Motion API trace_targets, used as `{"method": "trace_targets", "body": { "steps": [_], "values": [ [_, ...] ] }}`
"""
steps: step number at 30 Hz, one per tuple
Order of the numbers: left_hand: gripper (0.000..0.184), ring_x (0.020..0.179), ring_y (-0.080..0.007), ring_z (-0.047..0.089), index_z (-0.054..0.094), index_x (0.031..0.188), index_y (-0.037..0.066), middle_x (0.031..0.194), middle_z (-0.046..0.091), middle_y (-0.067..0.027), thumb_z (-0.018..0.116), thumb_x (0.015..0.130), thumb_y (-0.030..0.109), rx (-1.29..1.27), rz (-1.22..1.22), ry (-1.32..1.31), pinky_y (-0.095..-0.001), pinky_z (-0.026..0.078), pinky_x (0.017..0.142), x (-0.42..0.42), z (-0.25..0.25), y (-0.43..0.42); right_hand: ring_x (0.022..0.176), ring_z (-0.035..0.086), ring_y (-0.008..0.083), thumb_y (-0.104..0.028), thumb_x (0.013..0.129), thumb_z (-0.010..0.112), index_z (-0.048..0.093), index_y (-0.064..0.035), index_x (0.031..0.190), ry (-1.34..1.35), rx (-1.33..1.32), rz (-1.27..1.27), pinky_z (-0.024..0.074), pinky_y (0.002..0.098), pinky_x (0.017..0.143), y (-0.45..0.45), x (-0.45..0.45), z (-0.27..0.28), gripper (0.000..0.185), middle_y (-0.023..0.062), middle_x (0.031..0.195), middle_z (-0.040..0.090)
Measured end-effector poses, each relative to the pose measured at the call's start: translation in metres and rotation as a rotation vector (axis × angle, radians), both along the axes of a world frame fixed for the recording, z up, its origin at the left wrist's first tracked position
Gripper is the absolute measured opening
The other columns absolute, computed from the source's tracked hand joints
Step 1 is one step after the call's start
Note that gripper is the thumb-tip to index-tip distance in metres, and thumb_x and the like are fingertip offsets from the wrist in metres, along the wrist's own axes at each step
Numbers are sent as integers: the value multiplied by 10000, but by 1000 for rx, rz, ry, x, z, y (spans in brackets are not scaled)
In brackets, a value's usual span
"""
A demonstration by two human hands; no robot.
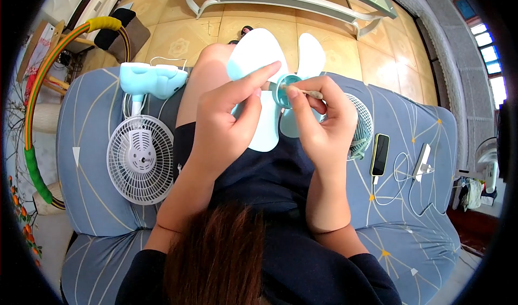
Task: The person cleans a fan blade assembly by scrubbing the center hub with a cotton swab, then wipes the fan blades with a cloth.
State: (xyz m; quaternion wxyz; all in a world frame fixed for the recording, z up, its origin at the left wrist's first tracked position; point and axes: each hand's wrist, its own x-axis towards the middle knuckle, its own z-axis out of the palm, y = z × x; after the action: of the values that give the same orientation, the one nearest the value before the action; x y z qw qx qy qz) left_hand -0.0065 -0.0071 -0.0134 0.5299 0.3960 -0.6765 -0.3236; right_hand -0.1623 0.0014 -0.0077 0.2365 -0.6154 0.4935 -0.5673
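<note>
One swab (314,94), partly hidden, is pinched in the right hand (326,116) at one four-bladed fan wheel (265,129) over the lap (259,178). The left hand's (229,111) thumb and forefinger stand apart; hidden fingers, cannot tell.

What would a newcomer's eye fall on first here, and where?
Probably the pale fan blades in the upper middle, their hub between the left hand and right hand. Next, perhaps, the fan on the sofa to the person's left, then the striped hoop near the picture's left edge.

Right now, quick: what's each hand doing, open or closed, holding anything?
Left hand: finger and thumb apart at the blades; whether it grips them can't be told.
Right hand: closed, holding a thin stick.
</note>
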Motion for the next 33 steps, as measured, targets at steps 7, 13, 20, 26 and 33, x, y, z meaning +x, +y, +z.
{"method": "trace_targets", "body": {
  "steps": [7, 13, 20, 26, 33],
  "values": [
    [402, 601, -46, 488, 665, 1263, 31, 736, 609, -17, 525, 910, -99, 28, -9, 7, -220, 400, 555, 2, 1, 0, 561, 449, 84, 25, 808, 708, 663, 5, 841, -39, 44, -6, 357, 232, 535, 2, -4, 6, 60, 39, 667, 584],
    [353, 857, -81, 632, 684, 1248, 43, 980, 742, -76, 555, 932, -45, 134, 14, -52, -220, 476, 788, 4, 8, 4, 555, 443, 81, 21, 815, 701, 666, 7, 844, -43, 79, 21, 367, 231, 539, 5, 0, 11, 48, 47, 707, 616],
    [354, 852, -66, 625, 683, 1252, 49, 999, 743, -82, 554, 935, -45, 161, 0, -58, -213, 474, 783, 4, 9, 5, 566, 458, 69, 28, 817, 697, 669, 2, 846, 16, -61, -23, 365, 226, 539, -2, -1, -3, 48, 40, 686, 607],
    [352, 867, -77, 634, 684, 1250, 49, 1007, 745, -80, 557, 935, -45, 131, 11, -13, -218, 478, 810, 5, 2, 3, 578, 465, 103, 24, 811, 701, 675, -15, 848, -100, 137, 19, 367, 234, 542, 7, -2, 14, 59, 46, 675, 604],
    [394, 650, -54, 528, 664, 1258, 23, 808, 654, -41, 517, 911, -95, 40, -13, -10, -215, 426, 589, 3, 0, 1, 595, 518, 82, 27, 815, 703, 674, 5, 857, 97, 76, -5, 399, 236, 562, 4, -2, 5, 55, 36, 700, 616]
  ]
}}
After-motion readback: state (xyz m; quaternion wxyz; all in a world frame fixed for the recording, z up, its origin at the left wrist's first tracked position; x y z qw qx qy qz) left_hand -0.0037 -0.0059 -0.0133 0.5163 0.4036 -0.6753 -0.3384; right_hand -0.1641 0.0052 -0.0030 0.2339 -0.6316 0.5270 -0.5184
